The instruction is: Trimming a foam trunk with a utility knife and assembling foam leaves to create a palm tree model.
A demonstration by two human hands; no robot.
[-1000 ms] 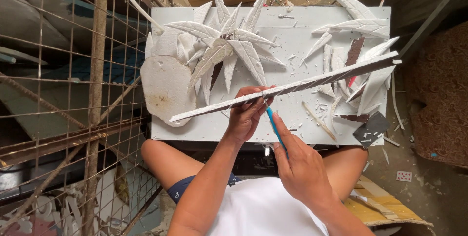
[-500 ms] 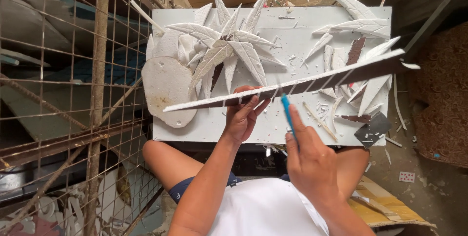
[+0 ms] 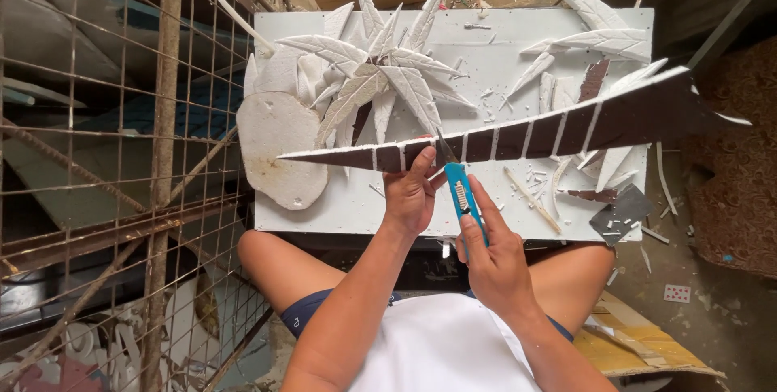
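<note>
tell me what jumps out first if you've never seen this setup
A long tapering leaf-shaped foam piece, its dark face crossed by white cuts, stretches across the middle, held near its narrow end by the left hand. The right hand holds a blue utility knife with its blade at the piece's edge. Behind, a cluster of white carved foam leaves lies on the white board, with a rusty wire grid on the left.

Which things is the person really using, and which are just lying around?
In use:
left hand gripping the long brown tapered piece
right hand holding the blue utility knife

Lying about:
white leaf cutouts
round white foam piece
grey scrap
white board
</note>
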